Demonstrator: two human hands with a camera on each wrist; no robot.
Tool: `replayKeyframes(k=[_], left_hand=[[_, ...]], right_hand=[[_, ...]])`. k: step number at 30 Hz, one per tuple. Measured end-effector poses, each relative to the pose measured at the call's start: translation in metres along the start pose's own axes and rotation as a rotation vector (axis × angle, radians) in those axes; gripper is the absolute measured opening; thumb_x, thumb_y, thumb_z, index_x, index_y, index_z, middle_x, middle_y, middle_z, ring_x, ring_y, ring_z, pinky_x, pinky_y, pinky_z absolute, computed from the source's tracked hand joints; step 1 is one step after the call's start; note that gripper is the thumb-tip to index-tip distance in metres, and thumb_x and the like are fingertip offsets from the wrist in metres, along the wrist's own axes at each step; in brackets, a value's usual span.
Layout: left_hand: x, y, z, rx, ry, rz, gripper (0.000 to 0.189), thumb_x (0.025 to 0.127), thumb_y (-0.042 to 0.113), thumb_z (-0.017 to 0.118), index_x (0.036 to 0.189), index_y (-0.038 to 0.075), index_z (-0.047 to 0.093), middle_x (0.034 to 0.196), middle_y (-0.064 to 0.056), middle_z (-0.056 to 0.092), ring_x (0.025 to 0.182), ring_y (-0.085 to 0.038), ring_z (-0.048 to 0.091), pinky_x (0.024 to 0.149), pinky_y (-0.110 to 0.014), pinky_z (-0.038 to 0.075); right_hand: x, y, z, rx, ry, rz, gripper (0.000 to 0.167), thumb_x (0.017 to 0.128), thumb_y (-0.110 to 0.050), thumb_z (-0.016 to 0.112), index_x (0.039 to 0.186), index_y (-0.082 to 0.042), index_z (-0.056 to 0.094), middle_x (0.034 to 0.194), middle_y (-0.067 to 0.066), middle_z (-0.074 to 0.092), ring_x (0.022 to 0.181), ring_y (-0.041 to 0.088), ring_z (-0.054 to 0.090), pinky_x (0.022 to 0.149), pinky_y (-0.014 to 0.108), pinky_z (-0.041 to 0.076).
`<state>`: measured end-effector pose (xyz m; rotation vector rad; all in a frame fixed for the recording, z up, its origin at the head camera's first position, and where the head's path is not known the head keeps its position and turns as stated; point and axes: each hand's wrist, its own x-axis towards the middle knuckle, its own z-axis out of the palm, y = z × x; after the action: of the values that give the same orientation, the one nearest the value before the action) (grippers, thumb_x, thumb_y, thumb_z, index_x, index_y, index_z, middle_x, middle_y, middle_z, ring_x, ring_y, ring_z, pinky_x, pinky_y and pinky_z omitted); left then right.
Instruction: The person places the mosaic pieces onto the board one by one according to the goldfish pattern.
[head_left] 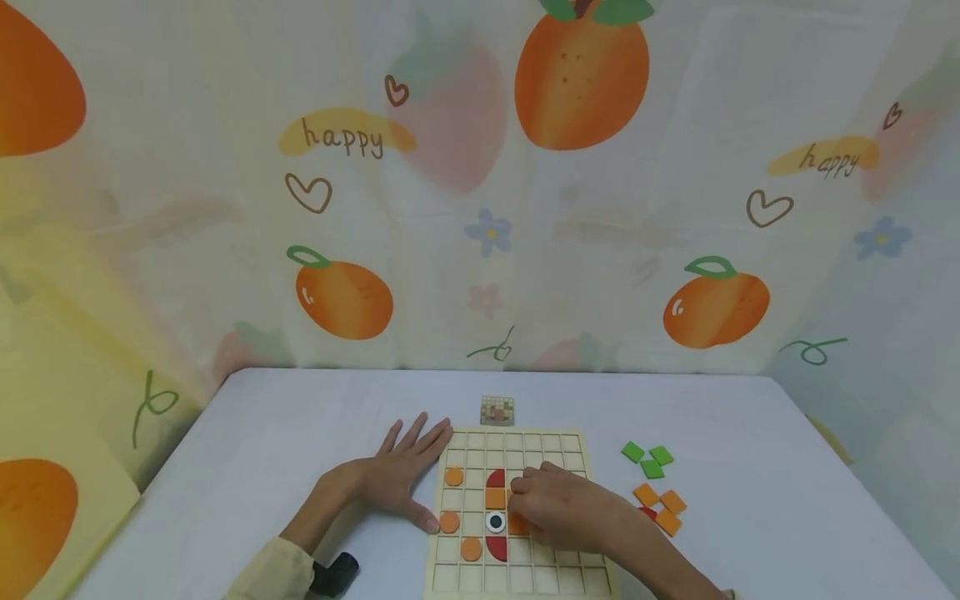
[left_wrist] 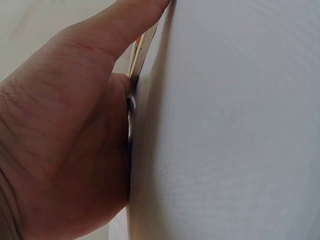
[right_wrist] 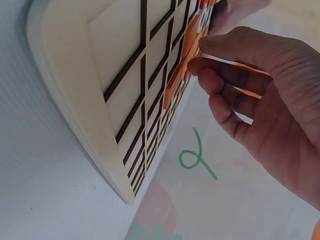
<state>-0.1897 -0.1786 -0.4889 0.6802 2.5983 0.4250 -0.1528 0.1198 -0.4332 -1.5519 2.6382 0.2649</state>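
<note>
A pale gridded board (head_left: 448,577) lies on the white table in the head view. My left hand (head_left: 395,477) rests at its left side, fingers spread, with the thumb and fingertips right at the board's edge. Over the middle of the grid is my right hand (head_left: 558,508), its fingers curled. In the right wrist view the thumb and forefinger tips are at orange tiles (right_wrist: 175,85) on the board; I cannot tell if they pinch one. Beside this hand sit an orange square tile (head_left: 495,498), red quarter-round tiles (head_left: 496,548) and a white-and-black round piece (head_left: 496,522). Orange discs (head_left: 471,549) lie further left.
Right of the board are green tiles (head_left: 652,468) and several orange square tiles (head_left: 672,501), with a red piece (head_left: 645,512) partly under them. A small patterned card (head_left: 497,410) lies beyond the board. A fruit-print cloth (head_left: 450,275) hangs behind the table.
</note>
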Motion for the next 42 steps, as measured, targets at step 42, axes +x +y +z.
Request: replayKeyframes(k=[42], left_hand=[[-0.001, 0.0, 0.001, 0.016, 0.019, 0.015, 0.134, 0.075, 0.074, 0.079, 0.169, 0.015, 0.005, 0.18, -0.006, -0.002, 0.165, -0.041, -0.013, 0.129, -0.069, -0.007]], right_hand=[[-0.105, 0.082, 0.014, 0.251, 0.015, 0.364, 0.021, 0.081, -0.005, 0.086, 0.092, -0.018, 0.074, 0.087, -0.013, 0.066, 0.081, 0.009, 0.054, 0.076, 0.03, 0.049]])
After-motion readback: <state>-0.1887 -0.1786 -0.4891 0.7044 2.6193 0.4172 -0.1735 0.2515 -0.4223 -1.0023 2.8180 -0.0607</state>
